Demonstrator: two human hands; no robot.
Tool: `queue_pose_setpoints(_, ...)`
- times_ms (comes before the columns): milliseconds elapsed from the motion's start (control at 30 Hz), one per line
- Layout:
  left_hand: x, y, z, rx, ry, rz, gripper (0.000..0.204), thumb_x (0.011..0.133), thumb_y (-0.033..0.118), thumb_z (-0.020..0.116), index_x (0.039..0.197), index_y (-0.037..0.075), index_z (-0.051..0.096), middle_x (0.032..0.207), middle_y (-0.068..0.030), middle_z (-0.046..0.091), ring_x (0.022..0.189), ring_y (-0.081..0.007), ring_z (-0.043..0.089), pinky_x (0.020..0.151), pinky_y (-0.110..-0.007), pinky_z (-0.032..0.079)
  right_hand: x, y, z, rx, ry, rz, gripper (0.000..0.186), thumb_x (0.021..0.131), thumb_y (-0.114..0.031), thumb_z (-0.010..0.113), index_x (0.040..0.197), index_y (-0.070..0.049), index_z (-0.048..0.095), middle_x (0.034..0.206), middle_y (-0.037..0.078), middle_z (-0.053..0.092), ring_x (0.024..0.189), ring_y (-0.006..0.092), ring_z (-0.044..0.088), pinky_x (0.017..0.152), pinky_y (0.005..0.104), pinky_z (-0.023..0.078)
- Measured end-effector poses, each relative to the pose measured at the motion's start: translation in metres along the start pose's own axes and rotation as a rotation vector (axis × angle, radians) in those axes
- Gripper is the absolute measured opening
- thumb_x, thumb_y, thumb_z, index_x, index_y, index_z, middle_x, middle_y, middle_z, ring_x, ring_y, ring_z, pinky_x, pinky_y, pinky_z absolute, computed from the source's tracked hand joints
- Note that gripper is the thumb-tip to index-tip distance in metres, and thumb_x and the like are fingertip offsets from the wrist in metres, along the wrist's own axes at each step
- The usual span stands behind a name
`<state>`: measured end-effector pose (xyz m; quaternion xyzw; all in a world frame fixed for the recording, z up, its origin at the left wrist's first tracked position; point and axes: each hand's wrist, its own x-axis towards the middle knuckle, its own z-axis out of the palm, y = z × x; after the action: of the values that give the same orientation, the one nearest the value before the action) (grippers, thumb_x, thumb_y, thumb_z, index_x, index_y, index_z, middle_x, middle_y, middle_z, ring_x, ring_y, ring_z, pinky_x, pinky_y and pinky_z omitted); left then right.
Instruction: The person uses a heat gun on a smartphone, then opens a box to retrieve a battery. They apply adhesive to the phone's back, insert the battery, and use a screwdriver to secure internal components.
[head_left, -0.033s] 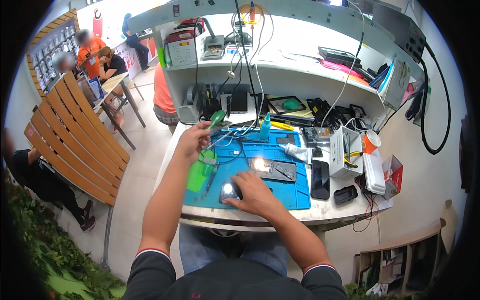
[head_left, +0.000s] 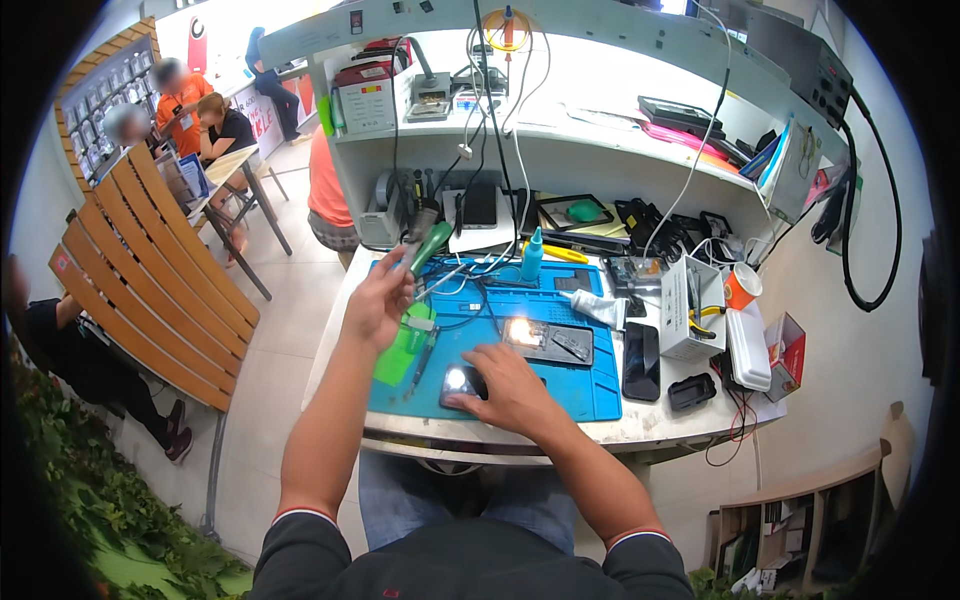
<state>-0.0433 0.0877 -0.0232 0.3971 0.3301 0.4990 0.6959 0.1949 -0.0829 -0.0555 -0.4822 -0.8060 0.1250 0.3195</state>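
My left hand (head_left: pixel 385 295) is raised at the blue mat's upper left, fingers closed on a green-handled tool (head_left: pixel 430 243) with a blurred dark end. Below it lie a green plastic piece (head_left: pixel 395 355) and cables. My right hand (head_left: pixel 505 390) grips a shiny dark phone (head_left: pixel 460 383) on the blue mat (head_left: pixel 600 390), with thumb and fingers at its edges. Just beyond sit an opened phone (head_left: pixel 555 343) with a bright glare, a white tube (head_left: pixel 598 308) and a light-blue bottle (head_left: pixel 531 258). Another black phone (head_left: pixel 640 360) lies right of the mat.
The white workbench (head_left: pixel 675 420) has a cluttered shelf (head_left: pixel 580 148) with hanging cables. At right are a box with pliers (head_left: pixel 680 330), an orange cup (head_left: pixel 740 285) and a white case (head_left: pixel 747 350). Wooden slats (head_left: pixel 150 290) and several people (head_left: pixel 180 110) are at left.
My left hand has shifted slightly down and to the left, and the tool in it has turned, its dark end now blurred. My right hand has hardly moved.
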Motion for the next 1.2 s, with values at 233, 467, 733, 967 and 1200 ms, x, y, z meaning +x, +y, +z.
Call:
queue_pose_setpoints(233, -0.119, -0.046, -0.008, -0.281, -0.101, -0.040, 0.024, 0.115, 0.013, 0.067, 0.137, 0.004, 0.071, 0.118, -0.0095, 0.079, 0.104, -0.0188, 0.079, 0.092, -0.031, 0.067, 0.005, -0.004, -0.007, -0.087, -0.189, -0.001, 0.073, 0.080, -0.048, 0.096, 0.133, -0.002, 0.075, 0.124, 0.016, 0.071, 0.122, 0.0375, 0.064, 0.106, 0.0478, 0.050)
queue_pose_setpoints(467, -0.122, -0.047, 0.008, 0.484, 0.045, -0.056, 0.028, 0.097, 0.020, 0.090, 0.103, -0.005, 0.077, 0.091, -0.0121, 0.079, 0.078, -0.0171, 0.078, 0.072, -0.029, 0.063, 0.006, 0.000, -0.002, -0.035, -0.132, 0.064, 0.071, 0.076, -0.046, 0.098, 0.127, 0.000, 0.079, 0.119, 0.018, 0.071, 0.120, 0.0360, 0.063, 0.107, 0.0469, 0.051)
queue_pose_setpoints(733, -0.097, -0.049, 0.021, 0.890, 0.080, -0.080, 0.027, 0.096, 0.018, 0.084, 0.091, -0.008, 0.076, 0.080, -0.0129, 0.079, 0.069, -0.0189, 0.080, 0.061, -0.031, 0.065, 0.004, 0.006, 0.008, -0.039, -0.060, 0.060, 0.066, 0.077, -0.044, 0.097, 0.123, 0.002, 0.081, 0.117, 0.018, 0.071, 0.120, 0.0360, 0.063, 0.107, 0.0468, 0.051)
queue_pose_setpoints(967, -0.094, -0.043, 0.032, 1.132, 0.060, -0.114, 0.029, 0.094, 0.020, 0.081, 0.086, -0.008, 0.077, 0.076, -0.0153, 0.079, 0.070, -0.0201, 0.082, 0.061, -0.032, 0.066, 0.003, 0.008, 0.011, -0.055, -0.044, 0.054, 0.067, 0.077, -0.045, 0.095, 0.123, 0.001, 0.081, 0.116, 0.018, 0.071, 0.118, 0.0361, 0.063, 0.107, 0.0471, 0.051)
queue_pose_setpoints(1200, -0.092, -0.039, 0.037, 1.165, 0.047, -0.150, 0.026, 0.094, 0.017, 0.080, 0.087, -0.007, 0.078, 0.076, -0.0155, 0.079, 0.068, -0.0202, 0.082, 0.060, -0.032, 0.065, 0.001, 0.011, 0.014, -0.067, -0.037, 0.035, 0.067, 0.077, -0.047, 0.095, 0.124, 0.000, 0.081, 0.117, 0.017, 0.071, 0.117, 0.0360, 0.063, 0.106, 0.0470, 0.051)
